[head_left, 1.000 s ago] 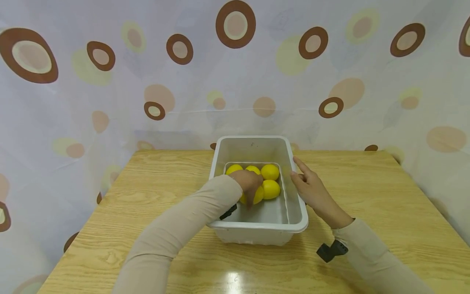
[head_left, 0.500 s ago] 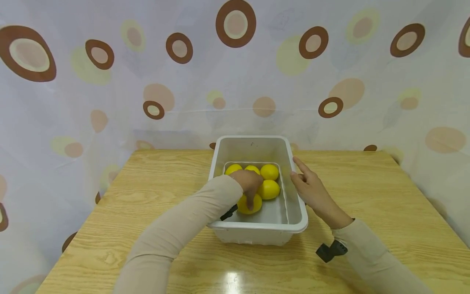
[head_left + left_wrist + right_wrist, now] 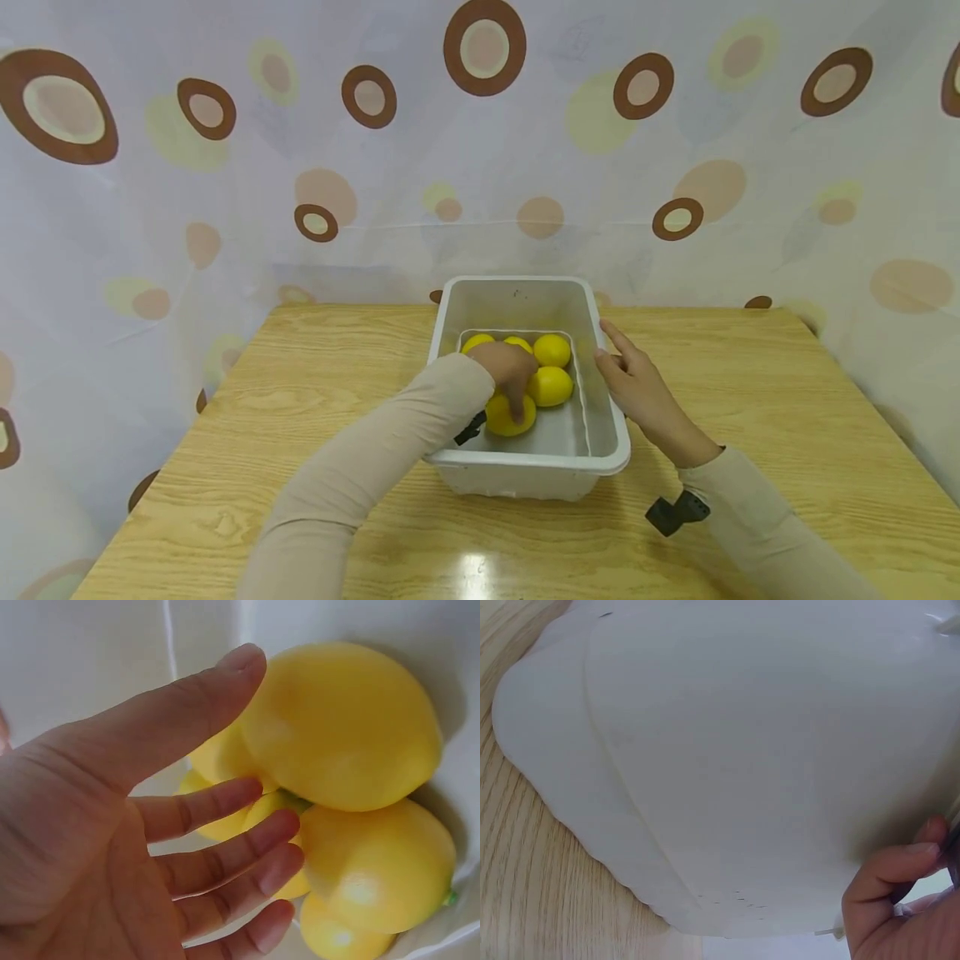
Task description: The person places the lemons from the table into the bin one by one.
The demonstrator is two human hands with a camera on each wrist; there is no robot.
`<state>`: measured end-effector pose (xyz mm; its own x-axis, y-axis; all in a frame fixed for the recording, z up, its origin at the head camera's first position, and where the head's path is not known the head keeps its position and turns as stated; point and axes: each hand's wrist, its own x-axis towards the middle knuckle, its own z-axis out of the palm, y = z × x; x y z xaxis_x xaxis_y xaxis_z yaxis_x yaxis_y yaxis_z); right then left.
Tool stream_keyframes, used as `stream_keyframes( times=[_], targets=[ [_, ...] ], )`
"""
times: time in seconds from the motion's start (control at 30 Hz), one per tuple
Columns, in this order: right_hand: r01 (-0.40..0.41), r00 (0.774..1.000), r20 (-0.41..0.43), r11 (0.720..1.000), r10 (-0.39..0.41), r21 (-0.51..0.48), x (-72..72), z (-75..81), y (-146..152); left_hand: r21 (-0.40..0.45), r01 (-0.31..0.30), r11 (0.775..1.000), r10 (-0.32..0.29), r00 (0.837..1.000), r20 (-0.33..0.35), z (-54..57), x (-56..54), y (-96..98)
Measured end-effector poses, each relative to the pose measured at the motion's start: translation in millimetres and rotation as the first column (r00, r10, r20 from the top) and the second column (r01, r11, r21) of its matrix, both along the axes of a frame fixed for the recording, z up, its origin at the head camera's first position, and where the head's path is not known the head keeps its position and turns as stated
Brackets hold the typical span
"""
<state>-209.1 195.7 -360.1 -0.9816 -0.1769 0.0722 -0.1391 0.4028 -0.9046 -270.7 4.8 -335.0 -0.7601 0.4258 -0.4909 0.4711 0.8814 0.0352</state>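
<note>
Several yellow lemons lie on the floor of a light grey plastic tub. Reaching in over the tub's left side, my left hand is among them. In the left wrist view its fingers are loosely extended, and the thumb tip lies against the edge of the nearest lemon. The palm covers some lemons in the head view. My right hand holds the tub's right rim, index finger stretched along it. A curled finger shows under the rim in the right wrist view.
The tub stands on a wood-grain table, near its back edge. Behind hangs a pale curtain with brown and beige ovals. Each wrist carries a small black camera; the right one hangs over the table.
The nearest lemon has shifted toward the front of the tub, away from the lemon at its right. My left thumb moved slightly with it. The right hand has stayed at the rim.
</note>
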Motion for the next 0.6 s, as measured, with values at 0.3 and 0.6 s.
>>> stream_keyframes(
  times=[0.3,0.6],
  targets=[
    [-0.023,1.000,0.016,0.999,0.022,0.048,-0.6,3.2,6,0.090,0.029,0.996,-0.033,0.998,0.045,16.6,-2.3,7.1],
    [-0.180,0.981,0.090,0.974,0.169,0.138,-7.9,23.6,32,0.244,0.119,0.962,-0.087,0.987,-0.136,82.8,-2.6,-8.2]
  ],
)
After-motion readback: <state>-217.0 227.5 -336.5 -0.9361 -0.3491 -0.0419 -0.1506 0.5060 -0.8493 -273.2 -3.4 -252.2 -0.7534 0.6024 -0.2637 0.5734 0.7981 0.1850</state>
